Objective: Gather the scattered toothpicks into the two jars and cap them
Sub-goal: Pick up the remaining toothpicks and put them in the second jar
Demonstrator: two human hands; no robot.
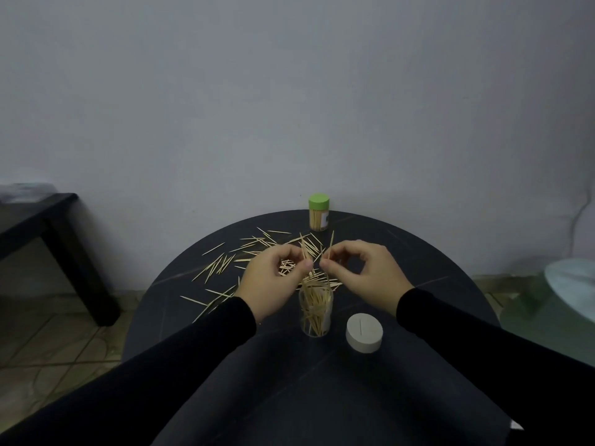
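Over the open jar (316, 312) near the front of the round tabletop (418, 252), both hands meet, each pinching toothpicks. The left hand (273, 278) has thumb and forefinger closed tight on a few sticks that point up and away; the right hand (360, 275) pinches a single stick the same way, its other fingers (360, 249) loosely curled and touching nothing else.

The jar stands upright, part filled, with sticks leaning out past its rim. It looks light and narrow, so a knuckle or sleeve brushing it could tip it and spill what is already in. Sticks released at a slant may catch on those leaning inside and bridge the mouth, or slide off onto the tabletop. The pinch is thin, so a stick could also twist free before it is over the opening.

Many loose toothpicks (222, 262) lie scattered behind and left of the hands. The grey cap (364, 332) sits just right of the open jar, off it. The second jar (318, 217) stands at the far edge, filled and wearing its green cap (318, 201).
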